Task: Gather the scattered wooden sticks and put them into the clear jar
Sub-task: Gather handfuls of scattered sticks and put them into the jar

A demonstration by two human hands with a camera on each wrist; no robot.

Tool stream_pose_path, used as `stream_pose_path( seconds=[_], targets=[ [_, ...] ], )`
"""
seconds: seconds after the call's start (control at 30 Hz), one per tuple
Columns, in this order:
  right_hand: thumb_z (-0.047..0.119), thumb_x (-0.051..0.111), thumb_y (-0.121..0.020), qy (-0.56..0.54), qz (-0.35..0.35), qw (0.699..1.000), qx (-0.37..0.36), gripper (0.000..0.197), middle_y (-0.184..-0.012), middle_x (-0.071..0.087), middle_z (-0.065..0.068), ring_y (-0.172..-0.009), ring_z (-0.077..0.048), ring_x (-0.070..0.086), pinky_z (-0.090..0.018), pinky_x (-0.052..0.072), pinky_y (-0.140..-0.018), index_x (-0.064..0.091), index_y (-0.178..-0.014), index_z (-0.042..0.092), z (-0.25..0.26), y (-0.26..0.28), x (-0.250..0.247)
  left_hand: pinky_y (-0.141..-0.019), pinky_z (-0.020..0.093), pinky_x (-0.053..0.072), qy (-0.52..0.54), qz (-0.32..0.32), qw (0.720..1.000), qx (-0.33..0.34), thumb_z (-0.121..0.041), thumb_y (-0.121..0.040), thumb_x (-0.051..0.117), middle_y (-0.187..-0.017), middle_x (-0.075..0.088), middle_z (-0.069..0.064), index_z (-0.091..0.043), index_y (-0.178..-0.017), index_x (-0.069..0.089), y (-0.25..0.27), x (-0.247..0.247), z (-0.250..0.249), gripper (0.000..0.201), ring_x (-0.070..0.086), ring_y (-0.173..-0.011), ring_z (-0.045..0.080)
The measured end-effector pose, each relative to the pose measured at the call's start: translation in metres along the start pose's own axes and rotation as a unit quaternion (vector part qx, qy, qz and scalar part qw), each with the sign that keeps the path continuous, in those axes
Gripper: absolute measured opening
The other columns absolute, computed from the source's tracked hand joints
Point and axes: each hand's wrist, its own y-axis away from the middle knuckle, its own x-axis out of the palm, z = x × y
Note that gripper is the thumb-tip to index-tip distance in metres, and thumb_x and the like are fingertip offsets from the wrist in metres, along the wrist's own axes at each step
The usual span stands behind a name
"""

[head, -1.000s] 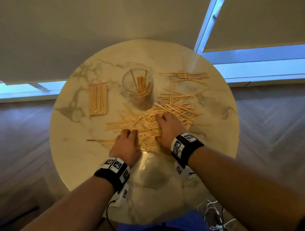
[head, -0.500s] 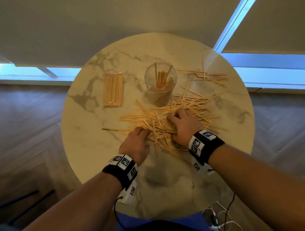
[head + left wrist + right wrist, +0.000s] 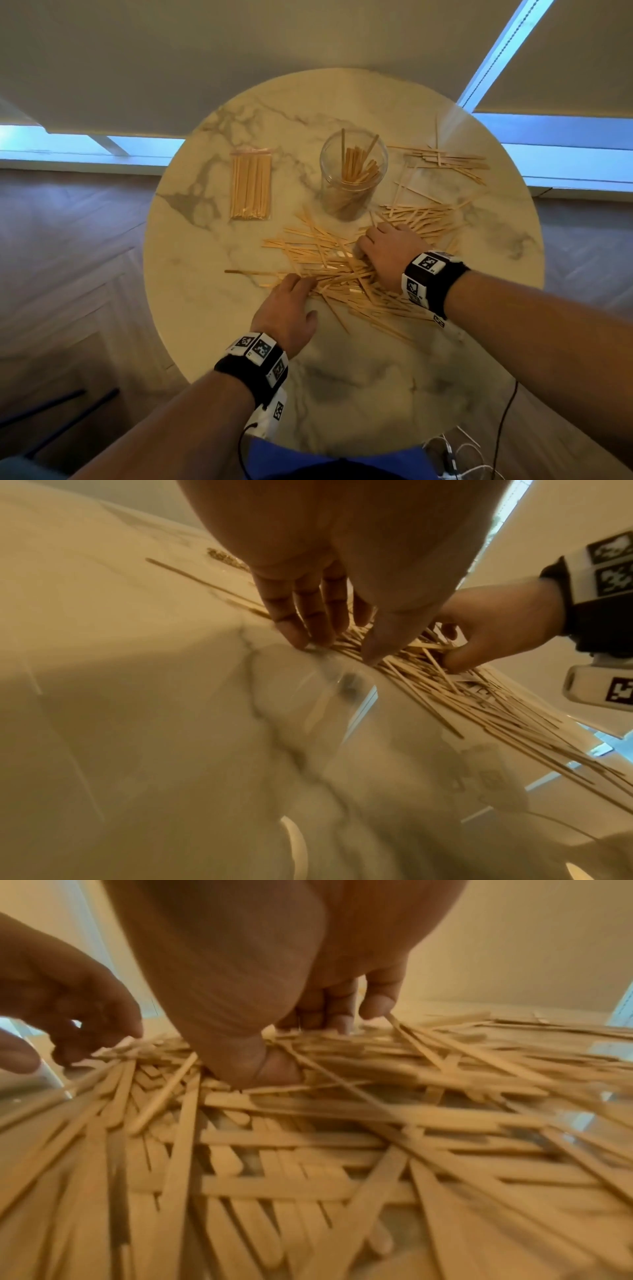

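Scattered wooden sticks point(image 3: 325, 263) lie in a loose pile in the middle of the round marble table point(image 3: 359, 394). Behind the pile stands the clear jar point(image 3: 352, 171), upright, with several sticks inside. My left hand point(image 3: 301, 284) touches the pile's near left edge, its fingers point(image 3: 304, 626) stretched down onto the sticks point(image 3: 428, 674). My right hand point(image 3: 366, 246) sits on the pile's right part. Its thumb point(image 3: 274, 1069) and curled fingers point(image 3: 329, 1020) close on a clump of sticks point(image 3: 308, 1112).
A wrapped bundle of sticks point(image 3: 251, 185) lies left of the jar. More loose sticks point(image 3: 445, 161) lie at the back right near the table's edge. A cable point(image 3: 507, 421) hangs off the near right edge. Wooden floor surrounds the table.
The head view has swung so the table sits more to the right. My right hand has crept a little toward the jar over the pile. My left hand's fingers have stretched out at the pile's edge.
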Motion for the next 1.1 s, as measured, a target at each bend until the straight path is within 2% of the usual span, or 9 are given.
stream_pose_path(
  seconds=[0.23, 0.37, 0.6, 0.67, 0.77, 0.93, 1.0, 1.03, 1.1],
  targets=[
    [0.041, 0.048, -0.097, 0.003, -0.023, 1.000, 0.001, 0.043, -0.140, 0.052, -0.003, -0.129, -0.026, 0.046, -0.042, 0.040, -0.101, 0.050, -0.136, 0.022, -0.001, 0.001, 0.008, -0.108, 0.039, 0.048, 0.058, -0.008, 0.998, -0.036, -0.030, -0.091, 0.069, -0.145, 0.047, 0.000, -0.022, -0.152, 0.042, 0.012, 0.002, 0.006, 0.067, 0.056, -0.123, 0.023],
    [0.054, 0.049, -0.093, 0.010, -0.025, 1.000, -0.010, 0.053, -0.142, 0.051, -0.002, -0.129, -0.026, 0.044, -0.043, 0.040, -0.101, 0.050, -0.137, 0.023, -0.001, 0.006, 0.008, -0.097, 0.034, 0.053, 0.106, -0.035, 0.993, -0.047, -0.027, -0.088, 0.072, -0.133, 0.052, -0.003, -0.024, -0.146, 0.048, 0.016, 0.002, 0.009, 0.063, 0.059, -0.106, 0.016],
    [0.047, 0.048, -0.088, -0.017, -0.100, 0.995, -0.021, 0.037, -0.120, 0.069, 0.006, -0.122, -0.025, 0.044, -0.045, 0.034, -0.100, 0.054, -0.118, 0.026, -0.005, 0.023, -0.004, -0.087, 0.030, 0.055, 0.164, -0.069, 0.982, -0.064, -0.026, -0.085, 0.074, -0.118, 0.054, -0.007, -0.022, -0.138, 0.052, 0.019, 0.004, 0.012, 0.058, 0.057, -0.093, 0.003],
    [0.045, 0.047, -0.087, -0.030, -0.115, 0.993, -0.020, 0.040, -0.124, 0.069, 0.008, -0.133, -0.025, 0.040, -0.050, 0.028, -0.111, 0.056, -0.121, 0.028, -0.006, 0.026, -0.006, -0.085, 0.028, 0.054, 0.168, -0.076, 0.981, -0.064, -0.026, -0.085, 0.075, -0.117, 0.054, -0.007, -0.020, -0.137, 0.053, 0.018, 0.004, 0.012, 0.057, 0.057, -0.093, 0.004],
    [0.041, 0.045, -0.087, -0.043, -0.127, 0.990, -0.033, 0.041, -0.123, 0.070, 0.005, -0.143, -0.021, 0.037, -0.057, 0.000, -0.125, 0.058, -0.123, 0.026, -0.008, 0.026, -0.008, -0.083, 0.024, 0.050, 0.172, -0.085, 0.979, -0.067, -0.024, -0.086, 0.075, -0.116, 0.054, -0.006, -0.018, -0.137, 0.053, 0.017, 0.005, 0.010, 0.056, 0.057, -0.092, 0.006],
    [0.035, 0.041, -0.091, -0.139, -0.159, 0.975, -0.074, 0.029, -0.094, 0.069, 0.002, -0.102, -0.019, 0.062, -0.047, 0.006, -0.128, 0.053, -0.113, 0.022, -0.002, 0.024, -0.024, -0.075, 0.012, 0.043, 0.187, -0.098, 0.974, -0.079, -0.024, -0.086, 0.076, -0.116, 0.056, -0.005, -0.020, -0.134, 0.055, 0.015, 0.007, 0.009, 0.052, 0.056, -0.089, 0.001],
    [0.029, 0.048, -0.094, -0.233, -0.159, 0.956, -0.078, 0.015, -0.084, 0.061, 0.004, -0.085, -0.018, 0.057, -0.045, 0.033, -0.117, 0.048, -0.109, 0.025, 0.001, 0.024, -0.029, -0.073, 0.010, 0.042, 0.198, -0.105, 0.971, -0.085, -0.023, -0.086, 0.077, -0.115, 0.056, -0.007, -0.021, -0.133, 0.056, 0.015, 0.007, 0.008, 0.052, 0.057, -0.089, 0.002],
    [0.028, 0.052, -0.096, -0.275, -0.161, 0.945, -0.074, 0.013, -0.084, 0.060, 0.004, -0.081, -0.018, 0.056, -0.043, 0.046, -0.100, 0.046, -0.108, 0.027, 0.003, 0.024, -0.032, -0.073, 0.010, 0.043, 0.204, -0.109, 0.969, -0.087, -0.023, -0.086, 0.077, -0.115, 0.057, -0.007, -0.021, -0.134, 0.056, 0.015, 0.007, 0.008, 0.052, 0.057, -0.089, 0.002],
    [0.027, 0.055, -0.098, -0.340, -0.161, 0.925, -0.059, 0.018, -0.086, 0.062, 0.003, -0.077, -0.020, 0.058, -0.037, 0.048, -0.073, 0.046, -0.113, 0.029, 0.006, 0.024, -0.037, -0.076, 0.015, 0.047, 0.215, -0.118, 0.966, -0.087, -0.022, -0.086, 0.077, -0.117, 0.058, -0.005, -0.021, -0.133, 0.057, 0.016, 0.006, 0.006, 0.052, 0.058, -0.090, 0.003]
  ],
)
